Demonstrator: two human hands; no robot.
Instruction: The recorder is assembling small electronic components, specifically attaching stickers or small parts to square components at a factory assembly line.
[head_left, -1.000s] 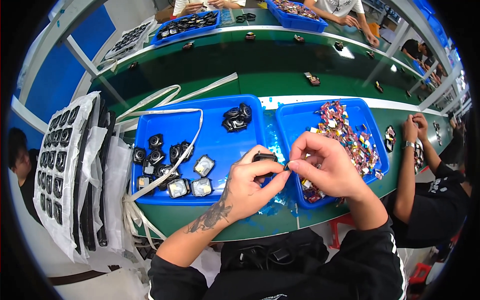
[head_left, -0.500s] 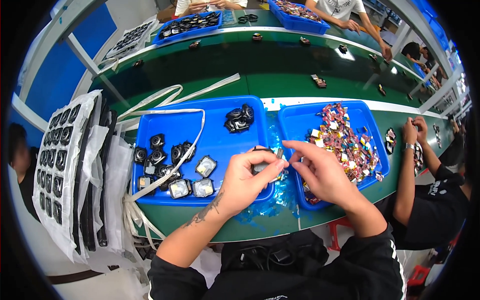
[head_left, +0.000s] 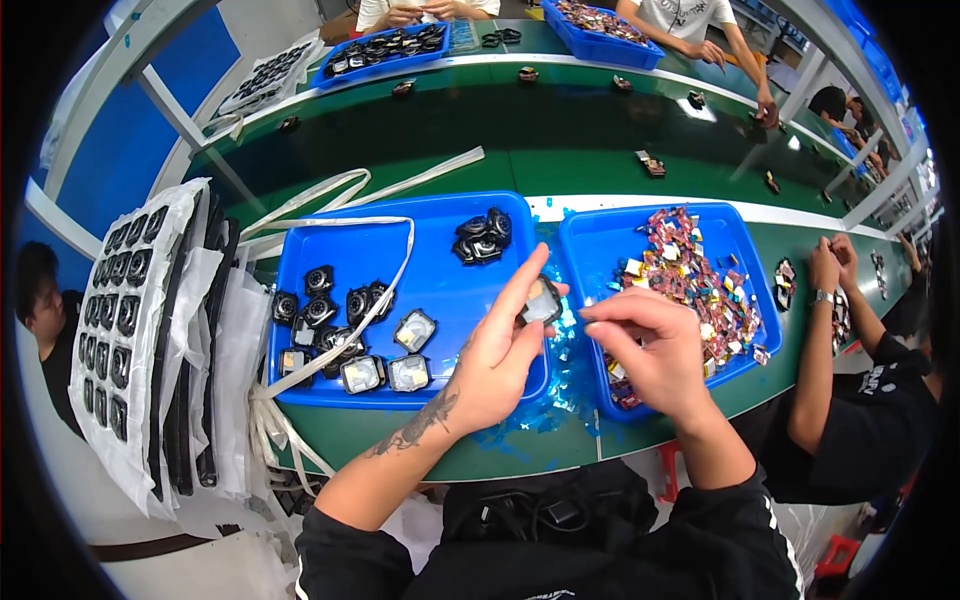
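Note:
My left hand [head_left: 496, 348] holds a black watch case [head_left: 541, 301] with a pale, squarish face, over the gap between two blue trays. Its fingers point up and away, and the case rests between fingers and thumb. Close on the right, my right hand [head_left: 648, 338] has thumb and fingertips pinched together, apart from the case; what they hold, if anything, is too small to make out. Similar watch cases [head_left: 409, 373] lie in the left blue tray [head_left: 450, 330], some with pale faces up. Small red, white and yellow circuit parts [head_left: 690, 290] heap in the right blue tray [head_left: 583, 250].
Blue film scraps [head_left: 540, 412] litter the green table. A white strap [head_left: 405, 250] crosses the left tray. Stacked sheets of watch cases [head_left: 118, 310] stand at left. Beyond runs a green belt [head_left: 450, 140] carrying small parts. Co-workers' hands [head_left: 835, 262] work at right and across.
My left hand has turned and straightened its fingers, bringing the case's face into view. My right fingers have closed into a pinch, a little apart from it. Belt parts have shifted slightly right.

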